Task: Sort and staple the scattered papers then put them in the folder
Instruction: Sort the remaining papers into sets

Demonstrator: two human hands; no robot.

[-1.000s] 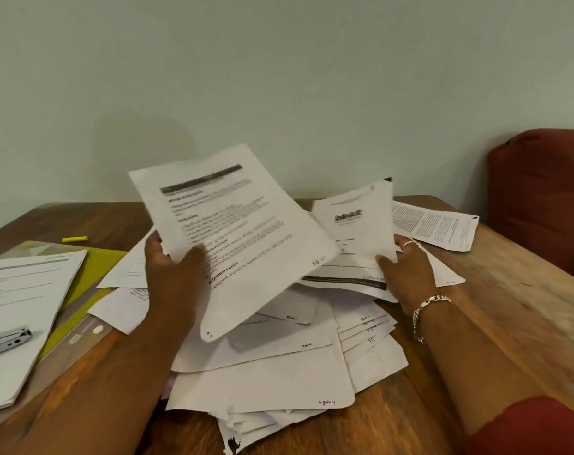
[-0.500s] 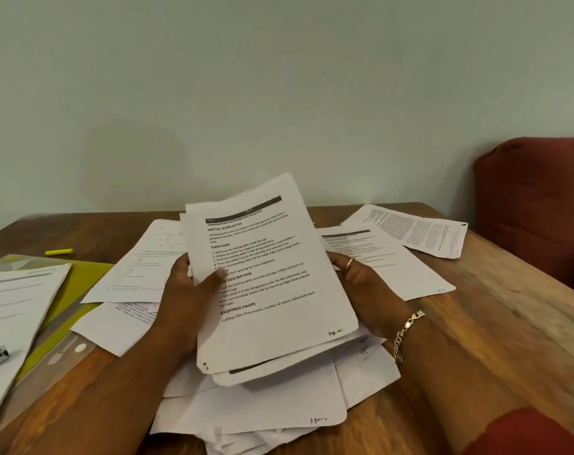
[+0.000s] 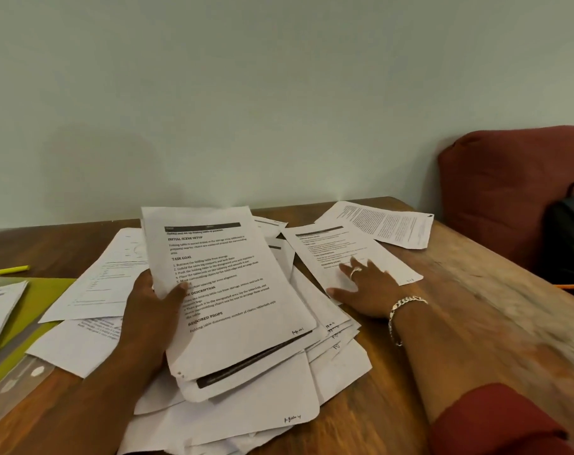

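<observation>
Your left hand [image 3: 151, 300] is pinching a thin, floppy sheaf [image 3: 226, 290] by its left edge over the scattered papers [image 3: 246, 415] mid-bench; support underneath. Your right hand [image 3: 367, 290], fingers spread, is pressing flat on a slippery loose page [image 3: 338, 247].

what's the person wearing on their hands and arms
The right hand has a silver ring on one finger and a chunky silver chain bracelet at the wrist. A dark red sleeve with a raw-looking edge covers the right arm from below the elbow. The left hand shows no ring or bracelet, and its forearm is bare as far as the view shows.
</observation>
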